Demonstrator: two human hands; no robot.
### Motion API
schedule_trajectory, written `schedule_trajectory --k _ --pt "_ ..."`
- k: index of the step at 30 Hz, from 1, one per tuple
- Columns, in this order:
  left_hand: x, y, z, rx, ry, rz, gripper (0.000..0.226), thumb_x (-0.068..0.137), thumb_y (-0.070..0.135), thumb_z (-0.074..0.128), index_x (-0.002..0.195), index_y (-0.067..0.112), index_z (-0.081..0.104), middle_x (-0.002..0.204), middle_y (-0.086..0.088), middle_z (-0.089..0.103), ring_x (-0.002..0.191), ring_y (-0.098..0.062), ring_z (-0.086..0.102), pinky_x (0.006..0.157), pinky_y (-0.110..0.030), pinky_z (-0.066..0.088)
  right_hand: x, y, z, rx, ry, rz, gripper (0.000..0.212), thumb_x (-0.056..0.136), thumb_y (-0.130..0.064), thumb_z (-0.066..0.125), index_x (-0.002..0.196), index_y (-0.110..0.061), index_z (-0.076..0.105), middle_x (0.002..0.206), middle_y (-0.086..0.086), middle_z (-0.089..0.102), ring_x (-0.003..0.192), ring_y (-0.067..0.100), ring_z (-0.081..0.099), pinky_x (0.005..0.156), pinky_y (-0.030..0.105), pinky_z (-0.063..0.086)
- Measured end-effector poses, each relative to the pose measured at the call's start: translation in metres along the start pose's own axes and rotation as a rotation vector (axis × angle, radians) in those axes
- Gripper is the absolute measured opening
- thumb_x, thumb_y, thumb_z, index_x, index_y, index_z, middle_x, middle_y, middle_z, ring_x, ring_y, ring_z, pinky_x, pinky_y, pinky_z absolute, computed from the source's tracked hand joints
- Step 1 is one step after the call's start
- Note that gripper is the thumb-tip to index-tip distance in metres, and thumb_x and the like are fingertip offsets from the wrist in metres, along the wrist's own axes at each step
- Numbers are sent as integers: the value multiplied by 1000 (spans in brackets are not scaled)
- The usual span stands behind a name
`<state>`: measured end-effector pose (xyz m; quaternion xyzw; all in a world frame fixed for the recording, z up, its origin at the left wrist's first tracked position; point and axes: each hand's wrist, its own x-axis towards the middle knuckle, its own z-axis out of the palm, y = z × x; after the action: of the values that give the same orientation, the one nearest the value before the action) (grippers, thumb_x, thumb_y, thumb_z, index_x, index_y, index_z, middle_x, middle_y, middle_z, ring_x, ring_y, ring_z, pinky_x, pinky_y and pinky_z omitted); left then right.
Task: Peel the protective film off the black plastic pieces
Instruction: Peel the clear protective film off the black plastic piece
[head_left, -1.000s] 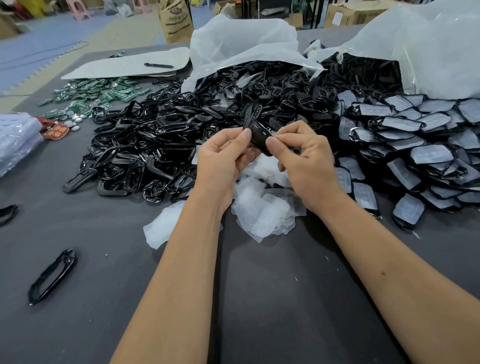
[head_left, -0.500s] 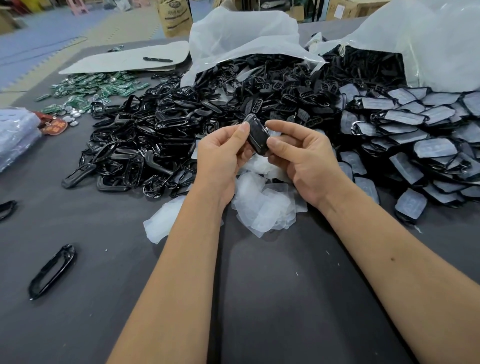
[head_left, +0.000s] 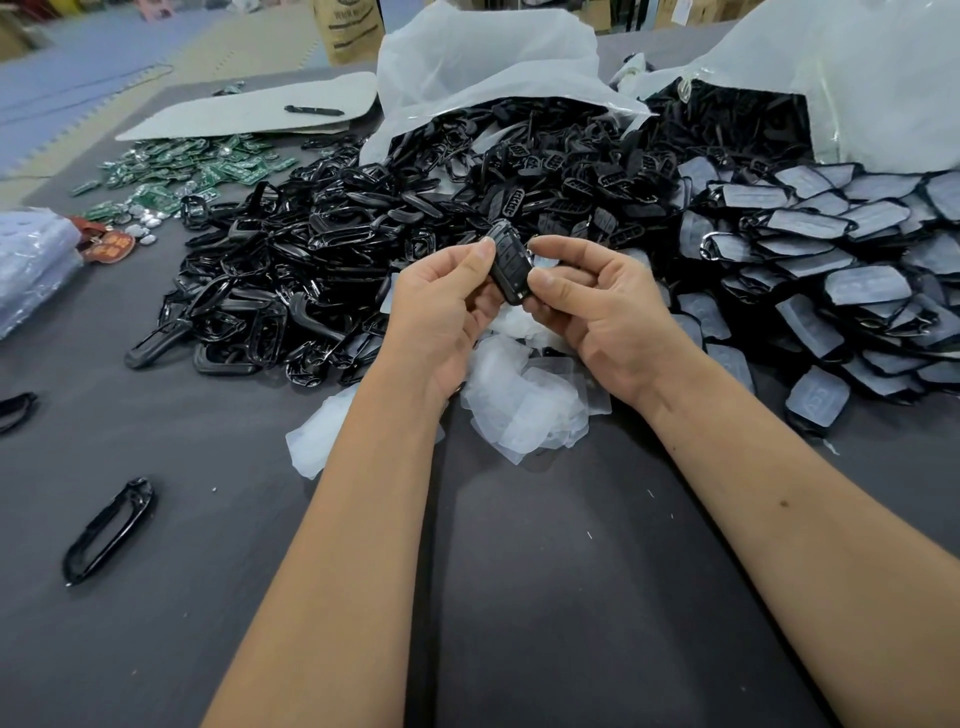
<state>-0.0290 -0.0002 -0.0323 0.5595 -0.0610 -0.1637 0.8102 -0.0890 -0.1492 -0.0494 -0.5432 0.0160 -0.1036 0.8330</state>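
Note:
Both hands hold one black plastic piece (head_left: 511, 265), a key-fob shell with button outlines facing me, above the table's middle. My left hand (head_left: 444, 312) pinches its left edge between thumb and fingers. My right hand (head_left: 597, 306) pinches its lower right edge with the thumb on top. Just below the hands lies a heap of peeled clear film (head_left: 524, 400). To the right spreads a pile of film-covered black pieces (head_left: 831, 291). To the left lies a pile of glossy black frames (head_left: 291, 275).
Two big clear plastic bags (head_left: 488, 67) spill black parts at the back. Green circuit boards (head_left: 192, 171) and a grey sheet with a pen (head_left: 311, 110) lie far left. Loose black frames (head_left: 109, 530) sit on the grey table (head_left: 571, 597) near left.
The black piece has been turned in my hands so its buttoned face points at me. Both hands shifted their pinch slightly on it.

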Motion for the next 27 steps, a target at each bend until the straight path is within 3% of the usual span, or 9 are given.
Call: schedule_trajectory --k 4,7,12,14,17,21,27 --pt "-3 1 -2 -23 -36 -10 23 105 12 59 87 5 72 80 -7 70 68 -12 54 64 -18 49 -5 -3 4 75 -7 25 56 75 -3 78 129 -10 65 86 2 77 84 14 74 80 26 59" --pt "-4 0 1 -78 -81 -36 22 105 13 57 93 5 73 90 -11 72 81 -18 60 81 -26 52 -7 -8 6 46 10 -24 47 84 8 70 129 -7 64 86 3 78 85 16 75 84 28 60" --pt "-3 -1 11 -149 -83 -29 21 103 13 60 89 8 75 89 -9 74 79 -14 62 68 -18 56 -10 -22 4 21 60 -63 38 94 15 59 126 -4 66 88 7 78 83 17 75 79 27 60" --pt "-4 -1 13 -87 -85 1 17 103 13 61 91 8 72 94 -13 73 80 -16 59 66 -17 54 -11 -29 -2 -9 81 -49 29 97 6 62 125 -2 68 95 13 77 83 18 72 82 31 59" --pt "-2 -2 27 -22 -126 43 18 104 11 58 90 9 70 84 -6 72 71 -12 58 61 -17 53 -16 -40 -9 -81 126 -81 30 91 1 73 121 -4 71 93 13 75 87 23 71 85 36 59" --pt "3 1 65 -43 -226 67 17 103 13 58 88 11 67 82 -5 70 75 -17 61 74 -32 54 -22 -66 -28 -166 197 -186 33 87 4 77 117 -10 74 85 3 77 88 21 73 88 35 60" --pt "8 3 132 -178 -442 -69 25 106 13 54 85 14 68 83 -4 74 69 -13 67 65 -24 57 -38 -119 -75 -323 219 -352 34 85 0 78 116 -11 73 85 3 76 90 23 71 96 45 59"
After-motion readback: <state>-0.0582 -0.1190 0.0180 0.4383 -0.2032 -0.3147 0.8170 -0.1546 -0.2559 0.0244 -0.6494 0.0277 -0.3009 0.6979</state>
